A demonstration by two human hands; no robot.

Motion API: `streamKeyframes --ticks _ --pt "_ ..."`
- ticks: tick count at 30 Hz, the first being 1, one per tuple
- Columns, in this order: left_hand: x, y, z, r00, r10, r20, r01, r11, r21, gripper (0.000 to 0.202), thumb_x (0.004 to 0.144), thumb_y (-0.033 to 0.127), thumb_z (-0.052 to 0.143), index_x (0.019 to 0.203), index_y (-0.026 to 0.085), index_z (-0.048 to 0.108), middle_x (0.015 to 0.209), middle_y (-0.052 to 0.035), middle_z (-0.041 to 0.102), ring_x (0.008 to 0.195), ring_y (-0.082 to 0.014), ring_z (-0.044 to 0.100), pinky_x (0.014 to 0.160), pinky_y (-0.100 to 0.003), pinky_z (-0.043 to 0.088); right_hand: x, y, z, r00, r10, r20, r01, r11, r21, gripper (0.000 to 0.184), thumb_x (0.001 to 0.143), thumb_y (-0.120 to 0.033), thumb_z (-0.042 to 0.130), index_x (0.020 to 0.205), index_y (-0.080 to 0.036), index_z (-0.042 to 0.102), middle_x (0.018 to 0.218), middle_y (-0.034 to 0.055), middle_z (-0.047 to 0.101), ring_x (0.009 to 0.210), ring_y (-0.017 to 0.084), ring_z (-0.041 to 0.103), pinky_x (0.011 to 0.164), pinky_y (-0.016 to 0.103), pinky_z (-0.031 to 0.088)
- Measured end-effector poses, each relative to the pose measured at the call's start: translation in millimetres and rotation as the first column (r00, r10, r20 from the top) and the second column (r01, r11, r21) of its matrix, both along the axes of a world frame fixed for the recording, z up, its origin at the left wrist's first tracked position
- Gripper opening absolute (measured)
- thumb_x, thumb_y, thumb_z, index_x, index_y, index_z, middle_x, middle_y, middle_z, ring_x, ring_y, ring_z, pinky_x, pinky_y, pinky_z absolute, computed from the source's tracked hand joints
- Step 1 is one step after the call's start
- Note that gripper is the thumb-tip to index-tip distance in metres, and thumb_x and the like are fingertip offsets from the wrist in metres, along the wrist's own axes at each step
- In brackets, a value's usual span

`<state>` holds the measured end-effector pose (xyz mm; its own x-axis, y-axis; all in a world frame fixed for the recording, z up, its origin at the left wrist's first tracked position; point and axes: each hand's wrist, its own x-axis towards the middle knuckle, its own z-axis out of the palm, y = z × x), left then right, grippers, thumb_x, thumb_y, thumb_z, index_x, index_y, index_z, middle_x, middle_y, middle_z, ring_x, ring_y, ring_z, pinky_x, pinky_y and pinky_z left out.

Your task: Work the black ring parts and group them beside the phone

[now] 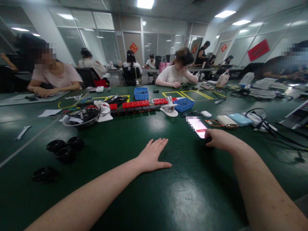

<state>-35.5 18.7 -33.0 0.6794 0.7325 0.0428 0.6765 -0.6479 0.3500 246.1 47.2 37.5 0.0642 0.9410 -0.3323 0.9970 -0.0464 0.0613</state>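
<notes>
A person's bare left hand [154,155] lies palm-down on a dark green worktop [144,202], thumb spread away from the fingers. At left sit four glossy black round parts [66,154], their details blurred. The right hand [220,139] curls over a small black object [209,141], mostly hidden; whether its fingers pinch it cannot be told. Just beside lies a lit smartphone [201,131], its far end pixelated. Beyond, jumbled contents obscure a shallow grey bowl [81,124]; a white-shirted co-worker [167,77] sits opposite.
</notes>
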Motion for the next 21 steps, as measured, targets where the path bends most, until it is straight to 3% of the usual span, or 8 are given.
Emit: streamKeyframes --ticks 7,13,18,21 --pt "-0.9 0.1 -0.7 1.000 -0.001 0.000 0.001 1.000 0.001 0.091 0.073 0.065 0.050 0.141 0.017 0.011 0.146 -0.0087 0.019 0.133 -0.0260 0.017 0.108 -0.047 0.014 14.6 8.9 -3.6 0.996 -0.084 0.000 0.084 0.996 0.021 0.026 0.086 -0.034 0.052 0.102 -0.015 0.055 0.098 0.0051 0.058 0.084 0.015 0.057 0.074 0.034 0.048" --pt "-0.5 0.1 -0.7 1.000 0.003 -0.006 -0.003 1.000 0.001 0.091 0.074 0.065 0.050 0.141 0.017 0.012 0.146 -0.0088 0.019 0.133 -0.0257 0.017 0.108 -0.047 0.014 23.6 17.7 -13.3 0.988 -0.152 -0.027 0.154 0.978 0.141 0.043 0.066 -0.048 0.065 0.095 -0.017 0.057 0.096 0.0092 0.061 0.085 0.024 0.059 0.064 0.032 0.046" --pt "0.0 0.1 -2.1 1.000 0.006 -0.006 -0.006 1.000 0.004 0.091 0.074 0.065 0.050 0.141 0.016 0.012 0.146 -0.0090 0.018 0.134 -0.0255 0.016 0.108 -0.047 0.014 24.4 18.8 -14.4 0.981 -0.193 -0.034 0.196 0.962 0.189 0.044 0.064 -0.057 0.061 0.080 -0.016 0.061 0.090 0.0116 0.064 0.082 0.029 0.060 0.061 0.034 0.045" --pt "-0.4 -0.2 -1.8 1.000 0.006 -0.006 -0.006 1.000 0.009 0.091 0.074 0.065 0.050 0.141 0.016 0.012 0.146 -0.0095 0.019 0.134 -0.0254 0.016 0.108 -0.047 0.014 21.0 13.5 -8.1 0.983 -0.178 -0.052 0.186 0.953 0.238 0.055 0.061 -0.063 0.060 0.086 -0.014 0.062 0.091 0.0147 0.064 0.082 0.032 0.060 0.062 0.037 0.045"
